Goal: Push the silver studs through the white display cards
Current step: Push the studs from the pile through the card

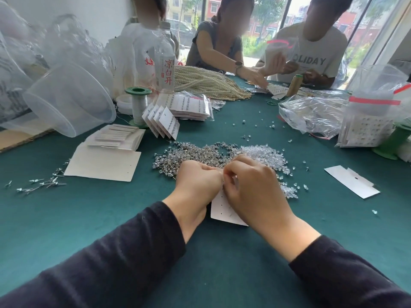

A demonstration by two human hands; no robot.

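Head view was filled largely by the green table point(66, 210), across which the work was spread. Blank cards point(115, 138) were stacked at the left on a larger sheet point(102, 163), and finished cards point(162, 121) were leaned in a row behind them. The stud heap point(195, 154) was seen just beyond the hands, touching a pile of clear backs point(264, 156) on its right. One card point(224, 210) was held above the table between the two hands, only its lower part with small holes being visible.

The card was judged to be light, thin and easily creased, best supported close beside the hole being filled so that it would not buckle. The studs were judged to be tiny, hard, slippery and sharp at the post, best pinched by the head.

The left hand point(198, 181) was closed on the card's upper left edge. The right hand point(249, 185) was pinched at the card's top, fingertips pressed together; whether a stud was held there could not be told, since the fingers covered the spot. The upper half of the card, and any studs already set in it, were hidden. Stray studs point(42, 183) at the far left were blurred and could not be counted.
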